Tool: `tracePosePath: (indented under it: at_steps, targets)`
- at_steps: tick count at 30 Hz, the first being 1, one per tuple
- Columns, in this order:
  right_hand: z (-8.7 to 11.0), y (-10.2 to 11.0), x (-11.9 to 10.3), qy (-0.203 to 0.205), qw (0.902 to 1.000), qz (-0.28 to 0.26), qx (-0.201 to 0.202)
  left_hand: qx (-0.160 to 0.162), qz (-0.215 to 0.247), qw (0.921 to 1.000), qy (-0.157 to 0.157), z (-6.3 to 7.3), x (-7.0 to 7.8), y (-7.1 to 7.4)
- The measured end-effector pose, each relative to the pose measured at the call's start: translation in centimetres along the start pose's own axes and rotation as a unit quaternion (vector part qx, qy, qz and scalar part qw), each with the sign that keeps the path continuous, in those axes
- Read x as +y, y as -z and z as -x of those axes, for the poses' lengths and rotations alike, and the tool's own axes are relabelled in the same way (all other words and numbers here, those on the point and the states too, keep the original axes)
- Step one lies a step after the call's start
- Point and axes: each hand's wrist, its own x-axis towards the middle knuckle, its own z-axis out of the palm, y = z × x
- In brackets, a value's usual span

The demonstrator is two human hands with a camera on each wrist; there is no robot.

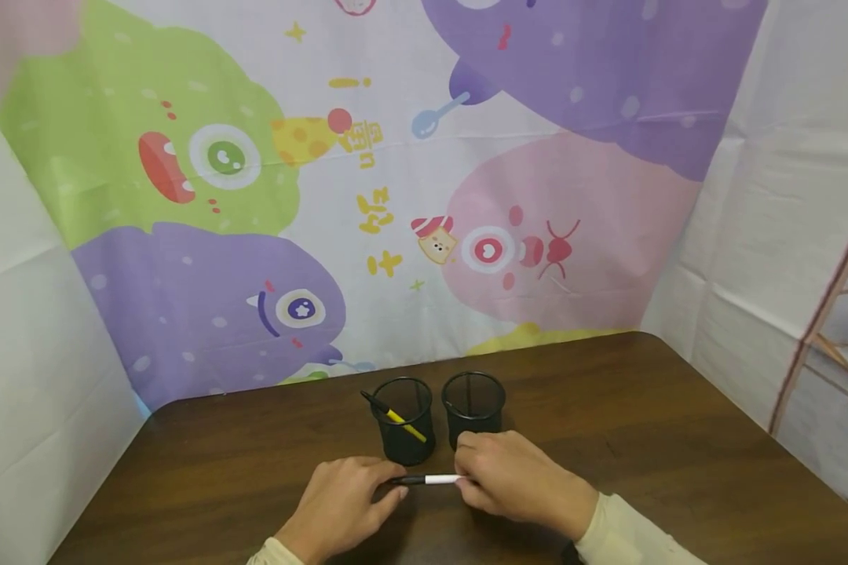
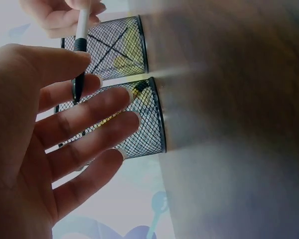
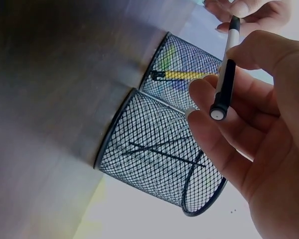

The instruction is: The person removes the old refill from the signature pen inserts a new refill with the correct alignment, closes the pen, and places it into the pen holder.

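Note:
A black-and-white pen (image 1: 438, 479) is held level between both hands, in front of two black mesh pen cups. My left hand (image 1: 342, 502) pinches its dark, pointed end between thumb and index finger; the other fingers (image 2: 97, 142) spread out in the left wrist view. With thumb and fingertips, my right hand (image 1: 519, 477) grips the other end, whose black end piece with a pale round tip (image 3: 218, 114) shows in the right wrist view. The left mesh cup (image 1: 404, 451) contains a yellow-and-black pen (image 1: 404, 424). Just behind my right hand stands the right mesh cup (image 1: 473, 428).
The brown wooden table (image 1: 247, 447) has rounded far corners. A cloth backdrop (image 1: 396, 314) printed with cartoon monsters hangs behind it, and pale cloth (image 1: 728, 235) lines the sides.

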Motion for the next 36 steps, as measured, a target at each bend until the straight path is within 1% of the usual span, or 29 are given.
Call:
tracePosePath:
  at_steps: [6,13,19,25,31,36]
  targets:
    - [0.24,0.1,0.27,0.001,0.9999,-0.003,0.014,0.004,0.008,0.9999,-0.008,-0.16,0.05,-0.06]
    - [0.27,0.18,0.25,-0.021,0.9982,-0.053,-0.018,0.01,0.013,0.9997,-0.021,-0.17,0.17,-0.03]
    - [0.34,0.07,0.29,-0.03,0.9968,-0.073,-0.011,0.024,-0.005,0.9992,-0.031,-0.03,-0.02,-0.15]
    - [0.28,-0.09,0.18,-0.042,0.9927,-0.11,-0.03,0.033,-0.011,0.9987,-0.037,-0.16,0.15,-0.06]
    - [0.21,-0.25,-0.02,-0.044,0.9917,-0.115,-0.038,0.032,-0.008,0.9987,-0.038,-0.2,0.33,0.1]
    - [0.1,-0.41,0.0,-0.04,0.9925,-0.109,-0.04,0.049,-0.003,0.998,-0.04,-0.17,0.32,0.12]
